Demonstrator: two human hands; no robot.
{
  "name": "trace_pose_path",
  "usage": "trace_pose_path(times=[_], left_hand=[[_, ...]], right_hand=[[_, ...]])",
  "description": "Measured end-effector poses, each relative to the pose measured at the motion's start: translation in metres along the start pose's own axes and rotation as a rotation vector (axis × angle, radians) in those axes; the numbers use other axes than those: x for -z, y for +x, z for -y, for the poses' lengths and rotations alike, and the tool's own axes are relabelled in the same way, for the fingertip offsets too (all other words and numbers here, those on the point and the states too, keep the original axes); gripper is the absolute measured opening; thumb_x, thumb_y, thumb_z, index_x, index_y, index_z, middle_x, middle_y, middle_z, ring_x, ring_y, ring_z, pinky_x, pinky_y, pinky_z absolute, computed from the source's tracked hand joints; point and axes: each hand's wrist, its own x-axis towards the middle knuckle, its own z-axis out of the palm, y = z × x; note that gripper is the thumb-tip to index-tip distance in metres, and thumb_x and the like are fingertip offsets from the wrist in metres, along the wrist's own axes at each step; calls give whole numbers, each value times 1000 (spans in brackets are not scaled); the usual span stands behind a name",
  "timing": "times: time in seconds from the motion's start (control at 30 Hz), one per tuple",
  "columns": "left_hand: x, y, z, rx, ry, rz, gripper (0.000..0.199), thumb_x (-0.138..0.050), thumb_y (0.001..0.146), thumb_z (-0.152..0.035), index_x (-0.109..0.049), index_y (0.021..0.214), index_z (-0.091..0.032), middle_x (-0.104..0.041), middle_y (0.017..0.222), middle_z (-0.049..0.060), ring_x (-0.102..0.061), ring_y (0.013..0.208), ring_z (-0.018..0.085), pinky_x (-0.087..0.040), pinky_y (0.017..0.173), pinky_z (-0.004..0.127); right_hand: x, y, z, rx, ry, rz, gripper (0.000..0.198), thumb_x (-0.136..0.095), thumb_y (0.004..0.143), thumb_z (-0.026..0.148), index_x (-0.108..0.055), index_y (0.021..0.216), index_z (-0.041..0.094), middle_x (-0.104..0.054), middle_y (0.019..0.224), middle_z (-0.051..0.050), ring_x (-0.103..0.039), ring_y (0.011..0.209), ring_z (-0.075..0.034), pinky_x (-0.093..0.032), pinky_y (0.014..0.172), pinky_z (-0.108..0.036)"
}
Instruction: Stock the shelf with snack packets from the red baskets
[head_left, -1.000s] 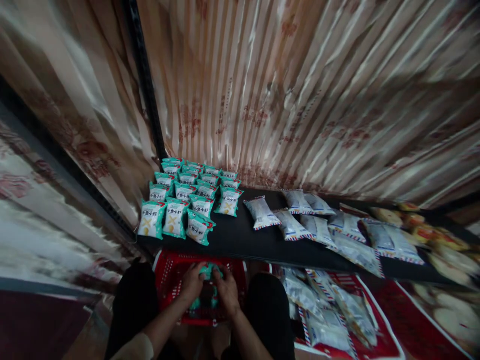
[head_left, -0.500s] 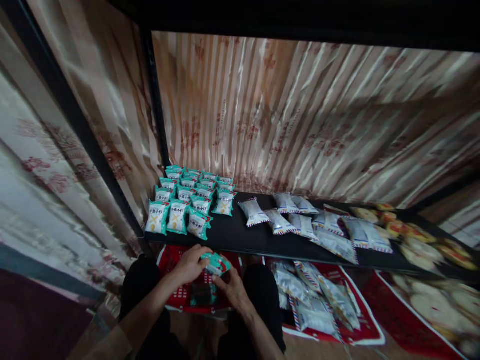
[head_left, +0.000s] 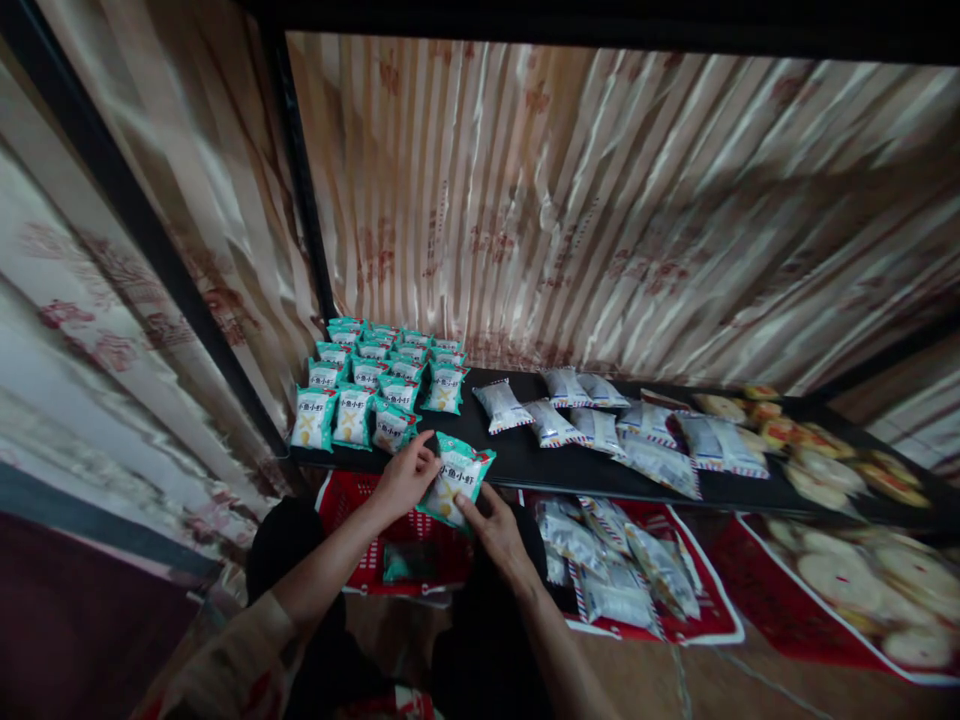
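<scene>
Teal-and-white snack packet (head_left: 457, 480): up in front of the shelf's front edge, printed face toward the wearer. Right hand (head_left: 499, 530) holds it, thumb pressed on the lower front, fingers behind. Left hand (head_left: 406, 480) half curled at its left edge; cannot tell whether it grips or only steadies.

Change: half a second ago the packet lies tilted low between both hands, over the red basket (head_left: 450, 560); now it is raised and turned, facing the same way as the stocked ones. Judged from this, picking up is done; the packet is not yet on the shelf (head_left: 496, 458).

Below, a dark teal item (head_left: 407, 563) lies in the basket. Beyond, rows of matching packets (head_left: 354, 415) stand at the shelf's left end; striped-edge bags (head_left: 553, 424) lie farther right.
</scene>
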Motion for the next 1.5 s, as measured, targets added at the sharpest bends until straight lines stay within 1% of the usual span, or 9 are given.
trace_pose_path(times=[0.13,0.27,0.43,0.57,0.7,0.83,1.3,1.4,1.5], left_hand=[[-16,-8,2,-37,102,-13,51,-52,80,-19,-44,131,-21,-59,117,7,-59,100,17,-50,87,32],[-32,-11,0,-107,124,-26,49,-49,82,-20,-44,131,-19,-52,130,10,-50,119,21,-47,97,35],[-52,3,4,-145,159,-88,50,-42,83,-16,-40,133,-13,-45,138,14,-41,129,23,-40,106,41],[-67,19,11,-154,205,-136,54,-40,83,-16,-35,137,-10,-39,143,16,-33,135,24,-30,113,43],[-76,35,17,-112,196,-187,63,-40,82,-14,-24,143,-14,-26,151,13,-22,140,23,-23,116,44],[-78,48,21,-88,194,-198,66,-39,82,-11,-20,144,-16,-16,155,11,-16,142,23,-20,116,45],[-70,66,26,11,311,-223,56,-41,84,-13,-34,140,-12,-20,154,12,-20,141,25,-27,114,42],[-70,66,30,1,329,-231,57,-41,84,-12,-34,140,-11,-21,153,14,-22,140,25,-28,114,42],[-70,64,33,-1,364,-249,57,-41,84,-11,-33,140,-8,-23,152,17,-25,140,26,-29,113,42]], right_hand=[[5,15,4,-17,-69,-73,52,-61,73,56,-64,105,16,-71,104,-9,-65,95,-29,-52,82,-38],[11,33,1,21,-135,-146,56,-60,74,53,-57,115,16,-69,109,-9,-64,99,-27,-49,87,-38],[19,55,-6,104,-245,-119,50,-65,72,48,-58,111,17,-70,104,-8,-64,95,-26,-48,88,-38],[23,78,-8,150,-315,-150,52,-64,72,47,-58,113,16,-67,111,-10,-61,101,-27,-44,92,-40],[21,107,-10,180,-299,-127,55,-62,74,44,-53,120,17,-66,113,-10,-62,100,-26,-46,91,-40],[14,132,-14,196,-324,-183,60,-60,76,44,-47,129,17,-64,118,-11,-61,105,-26,-45,93,-40],[-4,170,-26,345,-421,-198,63,-57,78,49,-47,132,18,-56,130,-12,-52,118,-29,-40,100,-44],[-5,172,-31,359,-454,-211,64,-56,78,50,-48,132,17,-57,127,-14,-54,113,-29,-42,96,-44],[-5,171,-36,346,-492,-206,64,-55,79,51,-49,131,15,-62,116,-15,-59,97,-27,-47,86,-43]])
